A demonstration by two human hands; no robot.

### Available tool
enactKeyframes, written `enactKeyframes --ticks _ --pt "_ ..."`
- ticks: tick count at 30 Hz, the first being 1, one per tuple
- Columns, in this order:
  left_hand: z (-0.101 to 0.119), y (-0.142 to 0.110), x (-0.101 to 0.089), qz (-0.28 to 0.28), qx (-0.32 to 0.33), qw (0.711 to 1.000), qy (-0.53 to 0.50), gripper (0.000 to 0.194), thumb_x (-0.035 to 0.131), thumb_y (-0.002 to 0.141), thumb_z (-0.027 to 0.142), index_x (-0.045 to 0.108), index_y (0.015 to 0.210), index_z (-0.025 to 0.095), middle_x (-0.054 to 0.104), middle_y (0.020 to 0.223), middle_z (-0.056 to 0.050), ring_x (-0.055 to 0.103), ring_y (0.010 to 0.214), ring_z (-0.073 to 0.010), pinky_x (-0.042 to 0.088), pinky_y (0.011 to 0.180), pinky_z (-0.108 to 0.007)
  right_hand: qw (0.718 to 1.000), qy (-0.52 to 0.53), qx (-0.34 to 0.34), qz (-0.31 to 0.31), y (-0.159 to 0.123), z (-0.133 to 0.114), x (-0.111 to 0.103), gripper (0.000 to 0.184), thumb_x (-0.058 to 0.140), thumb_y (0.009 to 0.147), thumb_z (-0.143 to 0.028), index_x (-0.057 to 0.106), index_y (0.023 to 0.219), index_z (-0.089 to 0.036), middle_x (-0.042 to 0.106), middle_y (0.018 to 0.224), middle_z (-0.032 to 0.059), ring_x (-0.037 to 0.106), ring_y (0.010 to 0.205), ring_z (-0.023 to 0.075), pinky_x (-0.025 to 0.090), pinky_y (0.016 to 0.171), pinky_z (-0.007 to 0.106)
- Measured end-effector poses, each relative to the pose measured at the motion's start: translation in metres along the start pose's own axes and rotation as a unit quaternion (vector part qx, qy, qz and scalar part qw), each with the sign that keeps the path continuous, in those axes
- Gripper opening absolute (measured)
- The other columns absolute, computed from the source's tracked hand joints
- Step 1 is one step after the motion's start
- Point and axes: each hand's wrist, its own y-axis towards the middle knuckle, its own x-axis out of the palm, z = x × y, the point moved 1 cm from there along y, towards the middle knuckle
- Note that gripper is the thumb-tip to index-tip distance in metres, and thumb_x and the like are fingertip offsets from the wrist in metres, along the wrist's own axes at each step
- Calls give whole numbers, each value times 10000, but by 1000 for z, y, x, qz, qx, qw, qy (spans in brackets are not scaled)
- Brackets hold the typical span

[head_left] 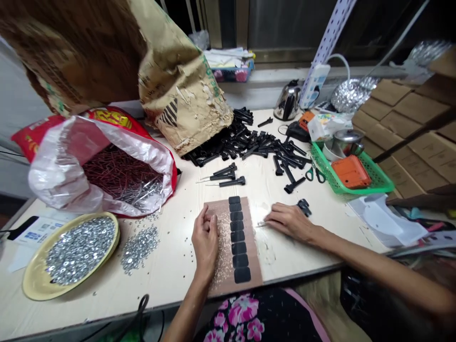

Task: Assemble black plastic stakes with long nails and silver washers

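Observation:
My left hand (205, 237) rests at the left edge of a brown board (254, 266), its fingers curled in; whatever is between them is hidden. A column of several black rounded pads (238, 236) lies on the board, with pale grains scattered beside it. To the right of the board, my right hand (290, 222) lies low over the table, fingertips pinched on a thin silvery pin (261, 223). Just beyond that hand is a short black plastic piece (304, 207). Behind the board lie a few black plastic plugs (228, 175) with metal pins sticking out to the left.
An open red-and-white bag (96, 190) of long nails, a yellow plate (30, 282) of metal washers and a loose washer pile (140, 248) are at left. A torn paper sack (178, 95) spills black plugs (256, 142). Scissors (315, 175) and a green basket (386, 183) are right.

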Motion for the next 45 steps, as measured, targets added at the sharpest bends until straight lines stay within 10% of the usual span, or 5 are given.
enactKeyframes --ticks 9,16,21,37,45 --pt "2 -8 -9 -19 4 1000 -11 382 466 882 408 581 1179 197 614 913 -60 549 600 -126 467 574 -274 996 -47 -2 73 89 27 -6 238 429 953 -298 633 903 -185 638 895 47 539 836 156 376 713 256" --pt "-28 1 -101 150 107 934 305 262 462 896 332 679 984 215 644 902 -79 528 877 -236 425 796 -372 990 -138 -12 30 186 13 65 228 501 909 -368 655 920 -201 634 902 58 517 848 199 355 643 285" --pt "-50 16 -140 156 116 871 451 304 449 894 357 705 963 208 615 871 -101 479 847 -260 405 727 -371 986 -162 -5 27 191 11 74 225 445 924 -286 659 976 -237 612 898 71 488 841 206 322 569 281" --pt "-50 12 -136 67 140 826 542 250 441 893 267 673 819 211 588 800 -99 436 780 -248 339 687 -370 987 -106 -17 118 171 8 56 254 421 899 -199 640 1028 -199 650 930 44 548 844 179 372 680 275" --pt "-39 21 -127 117 -5 989 87 249 580 798 428 643 819 188 617 804 -55 520 748 -189 417 711 -344 984 84 -10 158 155 -56 32 230 470 911 -225 662 1037 -212 653 919 38 581 835 165 457 679 268"
